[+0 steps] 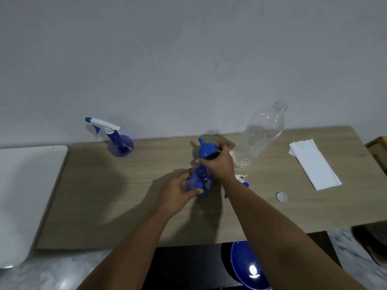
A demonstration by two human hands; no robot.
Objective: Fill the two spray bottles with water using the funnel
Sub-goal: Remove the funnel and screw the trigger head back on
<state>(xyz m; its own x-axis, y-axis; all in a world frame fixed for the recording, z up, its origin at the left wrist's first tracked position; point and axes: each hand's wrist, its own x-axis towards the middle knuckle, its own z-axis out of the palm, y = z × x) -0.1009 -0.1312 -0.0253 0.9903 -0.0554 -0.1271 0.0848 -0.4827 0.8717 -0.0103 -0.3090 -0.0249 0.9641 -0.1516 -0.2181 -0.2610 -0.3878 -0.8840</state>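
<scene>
1. The left hand (178, 193) wraps its fingers and thumb round the belly of the open bottle (198, 181), which stands near the middle of the bench (104, 206) with its neck bare.
2. The right hand (219, 162) grips the rim of the funnel (205, 149), held just above and behind the bottle's mouth, spout tilted up and away from the neck.
3. The second spray bottle (120, 143), trigger head on, stands near the far left corner of the bench, well apart from both hands.
4. The water bottle (257, 137), uncapped and roughly half full, stands just right of the funnel; its cap (281, 196) lies toward the near right edge.
5. Handling, as I judge it: the open bottle is thin, light plastic, likely to tip when empty, so holding it by the belly is sound. The funnel is stiff and light; its rim is the place to hold. The water bottle will be heavier and soft-walled, so grip it mid-body without squeezing.
6. Hard to see: the removed trigger head (244, 181) is mostly hidden behind the right forearm. Whether either spray bottle holds water, I cannot tell. A paper sheet (314, 164) lies near the right edge.
</scene>
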